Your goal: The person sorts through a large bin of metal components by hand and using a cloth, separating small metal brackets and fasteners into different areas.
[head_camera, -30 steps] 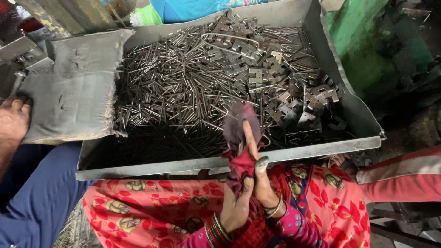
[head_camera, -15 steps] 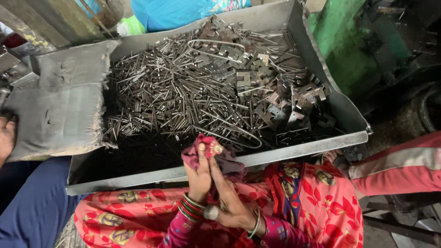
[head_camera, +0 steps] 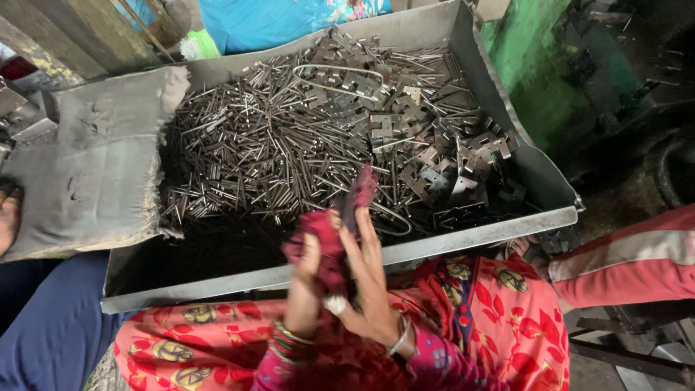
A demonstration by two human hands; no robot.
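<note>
Both my hands are pressed around a dark red cloth [head_camera: 323, 230], held just above the front rim of a big grey metal tray [head_camera: 449, 241]. My left hand [head_camera: 305, 286], with bangles at the wrist, grips the cloth from the left. From the right, my right hand [head_camera: 368, 279], wearing a ring and a bracelet, lies against it with fingers stretched upward. One end of the cloth sticks up past my fingertips. The tray holds a heap of thin metal pins [head_camera: 268, 156] and flat notched metal brackets [head_camera: 452, 163].
A dirty grey sack [head_camera: 94, 170] is draped over the tray's left wall. Another person's blue-clad leg [head_camera: 51, 326] is at lower left, a red sleeve with a pale stripe [head_camera: 630, 261] at right. A green machine body [head_camera: 539, 65] stands behind the tray's right side.
My hands have shifted on the red cloth: the right hand now stands upright against it with fingers extended, and the cloth's end has risen above them. The view has moved slightly.
</note>
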